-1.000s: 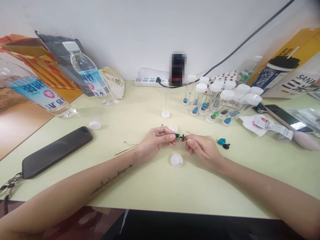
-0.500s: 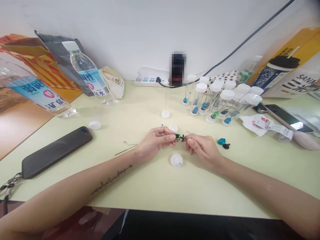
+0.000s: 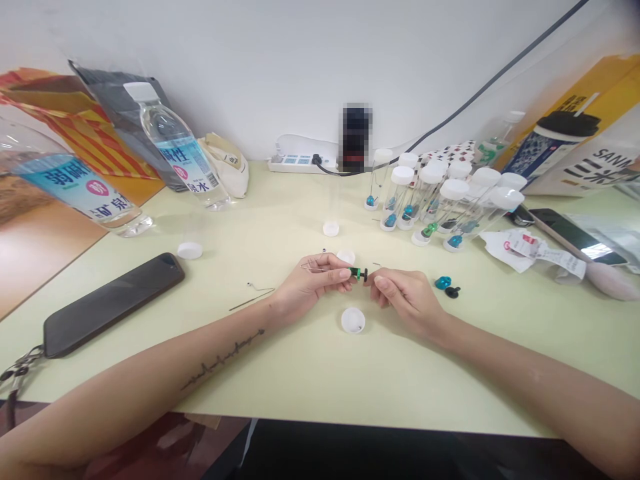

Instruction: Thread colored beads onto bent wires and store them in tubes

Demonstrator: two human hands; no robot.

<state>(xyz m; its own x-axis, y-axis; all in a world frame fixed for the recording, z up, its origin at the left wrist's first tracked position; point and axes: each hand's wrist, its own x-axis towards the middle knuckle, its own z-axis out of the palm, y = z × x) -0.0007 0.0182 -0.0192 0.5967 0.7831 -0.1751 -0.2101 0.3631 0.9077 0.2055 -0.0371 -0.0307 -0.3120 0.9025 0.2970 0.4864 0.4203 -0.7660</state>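
Note:
Between the thumb and fingers of my left hand (image 3: 327,275) is a small green-and-black fitting (image 3: 357,273), its black disc-shaped end facing right. Thin metal wires (image 3: 313,267) lie across that hand. My right hand (image 3: 400,290) is closed, thumb against bent index finger, just beside the black end; what it pinches, if anything, is too small to make out. Below the hands sits a round white cap (image 3: 353,321) with a tiny piece in it. A blue fitting (image 3: 443,283) and a black disc-shaped piece (image 3: 453,292) lie right of my right hand.
Several clear tubes (image 3: 400,193) with white caps hold blue and green fittings at the back right. Thin metal rods (image 3: 251,299) lie left of my left hand. A phone (image 3: 114,303) and water bottles (image 3: 183,150) stand left; a power strip (image 3: 300,162) is against the wall.
The hands stay almost in place. The black end of the fitting has shifted very slightly left, away from my right fingertips.

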